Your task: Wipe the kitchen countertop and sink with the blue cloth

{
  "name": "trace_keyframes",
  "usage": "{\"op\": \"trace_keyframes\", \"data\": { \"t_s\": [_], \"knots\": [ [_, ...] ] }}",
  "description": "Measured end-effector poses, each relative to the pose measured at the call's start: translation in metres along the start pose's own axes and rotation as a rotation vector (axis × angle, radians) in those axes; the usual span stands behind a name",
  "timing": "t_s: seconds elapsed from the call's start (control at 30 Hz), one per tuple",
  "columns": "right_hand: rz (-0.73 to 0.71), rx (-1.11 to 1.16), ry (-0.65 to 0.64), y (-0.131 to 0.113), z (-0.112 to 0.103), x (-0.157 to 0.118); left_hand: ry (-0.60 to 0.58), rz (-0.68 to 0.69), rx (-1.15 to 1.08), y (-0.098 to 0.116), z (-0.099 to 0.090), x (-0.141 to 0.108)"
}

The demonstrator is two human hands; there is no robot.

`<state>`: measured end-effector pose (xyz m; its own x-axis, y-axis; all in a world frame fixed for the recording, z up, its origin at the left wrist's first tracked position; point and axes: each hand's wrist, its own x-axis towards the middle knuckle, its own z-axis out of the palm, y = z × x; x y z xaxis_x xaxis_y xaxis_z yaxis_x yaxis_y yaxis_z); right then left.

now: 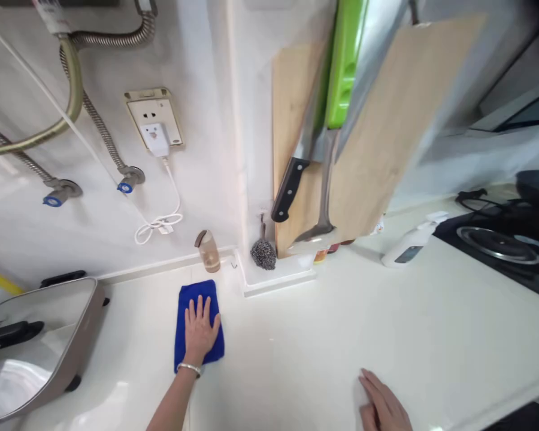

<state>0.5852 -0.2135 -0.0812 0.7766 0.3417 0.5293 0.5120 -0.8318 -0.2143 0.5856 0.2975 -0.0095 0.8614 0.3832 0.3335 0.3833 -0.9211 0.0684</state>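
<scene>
My left hand (pixel 200 336), with a bracelet (pixel 188 369) at the wrist, lies flat with its fingers spread on a folded blue cloth (pixel 185 299). The cloth rests on the white countertop (pixel 287 359), and its edges show around the hand. At the lower edge of the view, my right hand (pixel 384 406) is on or just over the counter, partly cut off, its visible fingers stretched out and holding nothing. Just beyond the cloth stands a small brownish bottle (pixel 209 252) against the wall.
A grey-rimmed pan-like appliance (pixel 92 323) stands at left. A white spray bottle (pixel 413 241) and a black stove (pixel 498 239) are at right. A steel scourer (pixel 263 254), black-handled knife (pixel 290 189), turner (pixel 326 191) and cutting board (pixel 386 143) hang by the wall pillar. A socket (pixel 155 120) holds a plug.
</scene>
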Motion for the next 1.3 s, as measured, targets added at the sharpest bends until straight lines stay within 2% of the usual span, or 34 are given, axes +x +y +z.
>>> {"op": "trace_keyframes", "data": {
  "t_s": [0.1, 0.2, 0.3, 0.37, 0.43, 0.5, 0.6, 0.7, 0.77, 0.87, 0.93, 1.0, 1.07, 1.13, 1.3],
  "knots": [
    [0.007, 0.041, 0.035, -0.006, 0.002, 0.001, 0.027, 0.039, -0.037, 0.045, -0.005, -0.046],
    [0.029, 0.08, 0.03, -0.01, 0.002, 0.004, 0.02, 0.102, -0.118, 0.104, -0.004, -0.089],
    [0.033, 0.093, 0.047, -0.014, -0.001, 0.007, -0.058, 0.248, -0.245, 0.168, -0.005, -0.122],
    [0.025, 0.095, 0.066, -0.016, -0.002, 0.008, -0.147, 0.368, -0.328, 0.201, -0.01, -0.136],
    [0.026, 0.114, 0.078, -0.015, -0.001, 0.008, -0.243, 0.485, -0.405, 0.221, -0.019, -0.141],
    [0.036, 0.16, 0.079, -0.012, 0.0, 0.007, -0.318, 0.576, -0.473, 0.224, -0.029, -0.141],
    [0.054, 0.252, 0.075, -0.012, 0.001, 0.011, -0.399, 0.676, -0.554, 0.202, -0.043, -0.137],
    [0.016, 0.325, 0.057, -0.032, 0.004, 0.029, -0.415, 0.67, -0.574, 0.157, -0.054, -0.144],
    [-0.039, 0.356, 0.039, -0.058, 0.009, 0.047, -0.335, 0.56, -0.56, 0.119, -0.061, -0.157],
    [-0.076, 0.35, 0.029, -0.107, 0.023, 0.076, -0.152, 0.319, -0.538, 0.058, -0.073, -0.187],
    [-0.085, 0.281, -0.026, -0.136, 0.035, 0.09, -0.056, 0.158, -0.511, 0.022, -0.08, -0.211],
    [-0.086, 0.182, -0.103, -0.158, 0.046, 0.096, 0.008, 0.002, -0.476, -0.005, -0.085, -0.235],
    [-0.085, 0.098, -0.156, -0.17, 0.052, 0.097, 0.041, -0.133, -0.435, -0.022, -0.086, -0.255],
    [-0.093, 0.059, -0.173, -0.173, 0.054, 0.095, 0.051, -0.219, -0.389, -0.028, -0.084, -0.269],
    [-0.16, 0.085, -0.198, -0.155, 0.044, 0.087, 0.009, -0.217, -0.262, -0.023, -0.078, -0.27]
  ]
}}
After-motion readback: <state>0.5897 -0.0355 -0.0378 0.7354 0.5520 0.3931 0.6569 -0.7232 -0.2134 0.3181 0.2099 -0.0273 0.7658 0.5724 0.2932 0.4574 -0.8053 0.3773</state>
